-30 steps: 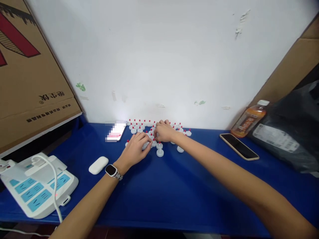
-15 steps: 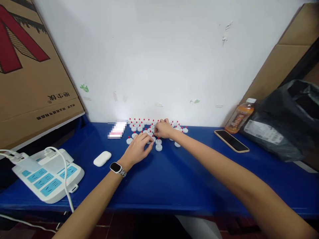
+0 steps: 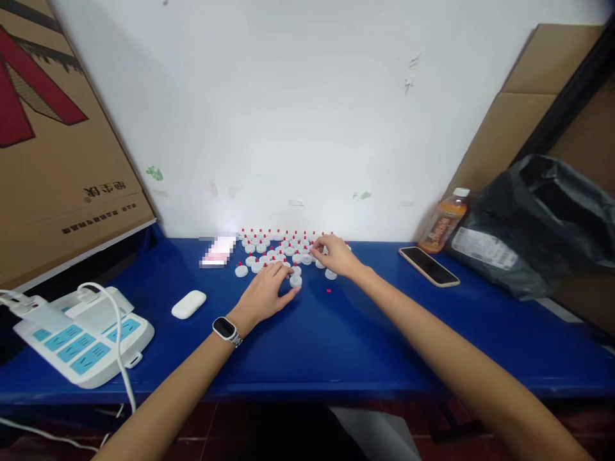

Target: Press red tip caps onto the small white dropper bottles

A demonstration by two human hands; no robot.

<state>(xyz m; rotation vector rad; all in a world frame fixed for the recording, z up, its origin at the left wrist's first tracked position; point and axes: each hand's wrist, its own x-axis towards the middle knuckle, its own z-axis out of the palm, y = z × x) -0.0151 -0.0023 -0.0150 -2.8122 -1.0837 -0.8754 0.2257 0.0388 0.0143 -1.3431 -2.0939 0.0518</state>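
White caps (image 3: 283, 246), each with a small red tip, stand in a tight cluster at the middle of the frame, on the blue table (image 3: 336, 346) and hard against the white wall (image 3: 288, 115). They sit broad side down with the tips up, which looks like the steadiest way for them to rest and keeps each tip easy to reach. The back rows run fairly straight along the wall; the front edge is looser, with a few strays.

Just below the cluster, the left hand (image 3: 266, 294) lies palm down and half open, fingers loosely curled onto the front caps. Its thumb is beside a lone cap (image 3: 295, 280). Whether it actually pinches that cap I cannot tell. A watch (image 3: 225, 328) sits on that wrist.

At the cluster's right edge, the right hand (image 3: 336, 256) has its fingers bent and their tips down among the caps. Whether anything is held is hidden by the fingers. Another stray cap (image 3: 330, 274) lies just below it, and a loose red piece (image 3: 328, 291) lies a little lower, apart from any cap.

Other things keep to the sides, away from the hands: a white earbud case (image 3: 189, 304) and a power strip (image 3: 81, 336) at lower left, a phone (image 3: 428, 266), a bottle (image 3: 442, 221) and a black bag (image 3: 533, 230) at right.
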